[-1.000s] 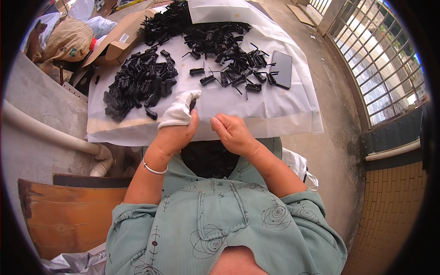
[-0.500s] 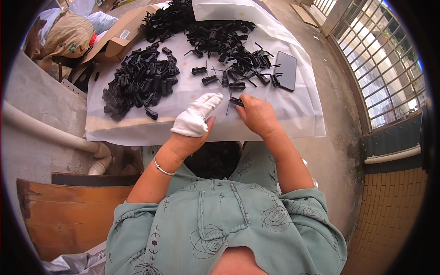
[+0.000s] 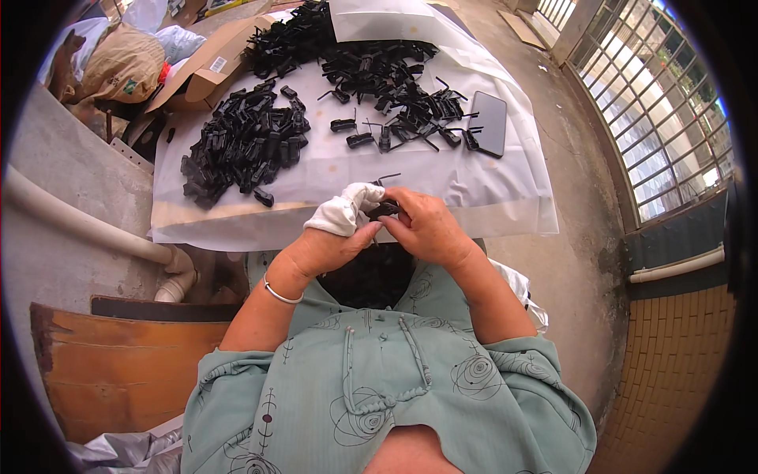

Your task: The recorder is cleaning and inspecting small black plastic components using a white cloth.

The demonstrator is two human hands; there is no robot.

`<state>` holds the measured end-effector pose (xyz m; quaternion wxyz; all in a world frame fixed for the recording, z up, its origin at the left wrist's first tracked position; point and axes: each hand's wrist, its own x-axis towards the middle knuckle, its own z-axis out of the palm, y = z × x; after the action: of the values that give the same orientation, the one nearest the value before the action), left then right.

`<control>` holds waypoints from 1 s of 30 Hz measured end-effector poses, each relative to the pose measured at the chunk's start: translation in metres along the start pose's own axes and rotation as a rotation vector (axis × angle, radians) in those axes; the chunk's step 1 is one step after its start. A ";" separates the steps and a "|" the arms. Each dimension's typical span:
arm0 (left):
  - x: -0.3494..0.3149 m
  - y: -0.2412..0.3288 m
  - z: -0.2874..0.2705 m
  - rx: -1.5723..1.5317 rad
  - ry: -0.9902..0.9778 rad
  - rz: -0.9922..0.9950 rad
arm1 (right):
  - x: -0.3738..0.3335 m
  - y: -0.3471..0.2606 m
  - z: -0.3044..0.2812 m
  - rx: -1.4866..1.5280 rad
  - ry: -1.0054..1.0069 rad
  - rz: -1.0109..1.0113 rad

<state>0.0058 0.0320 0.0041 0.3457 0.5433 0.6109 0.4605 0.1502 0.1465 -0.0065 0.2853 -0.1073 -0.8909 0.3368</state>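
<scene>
Close to the table's near edge, my two hands meet around a small black plastic part [image 3: 384, 208] with a thin dark stem sticking out. My left hand [image 3: 343, 217], in a white glove that leaves the thumb bare, is closed on the part's left side. Bare fingers of my right hand [image 3: 426, 225] pinch it from the right. Much of the part is hidden by the fingers. Beyond my hands lie several loose black parts with thin stems [image 3: 359, 140]. A heap of black parts without visible stems [image 3: 245, 142] sits to the left.
A white sheet [image 3: 316, 186] covers the table. A larger pile of stemmed black parts [image 3: 387, 71] lies at the back, with a grey phone [image 3: 488, 122] at its right. An open cardboard box [image 3: 207, 71] stands at the back left. A dark container [image 3: 367, 276] is below the table edge.
My right hand has brought a black part from the table left and nearer to me. My left hand, stretched out before, has closed on it.
</scene>
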 end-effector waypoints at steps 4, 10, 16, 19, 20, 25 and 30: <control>0.000 -0.010 -0.004 -0.093 0.166 0.105 | 0.002 -0.020 -0.007 0.116 0.042 0.005; 0.000 -0.001 0.002 -0.452 0.139 0.004 | 0.002 -0.022 0.010 0.038 0.173 -0.228; -0.008 0.011 -0.004 -0.527 -0.011 0.021 | 0.007 -0.028 0.017 0.271 0.342 0.163; -0.009 0.010 -0.001 -0.497 0.040 0.022 | 0.008 -0.021 0.017 0.482 0.224 0.190; -0.009 0.011 -0.001 -0.437 0.090 0.006 | 0.007 -0.021 0.013 0.481 0.224 0.191; -0.010 0.016 -0.002 -0.312 0.159 -0.055 | 0.005 -0.019 0.010 0.214 0.094 -0.017; -0.008 0.008 0.006 -0.059 0.318 0.248 | 0.007 -0.022 0.004 0.236 0.019 0.040</control>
<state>0.0154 0.0247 0.0094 0.2013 0.5246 0.5725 0.5970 0.1420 0.1306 0.0085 0.2974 -0.0939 -0.8401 0.4438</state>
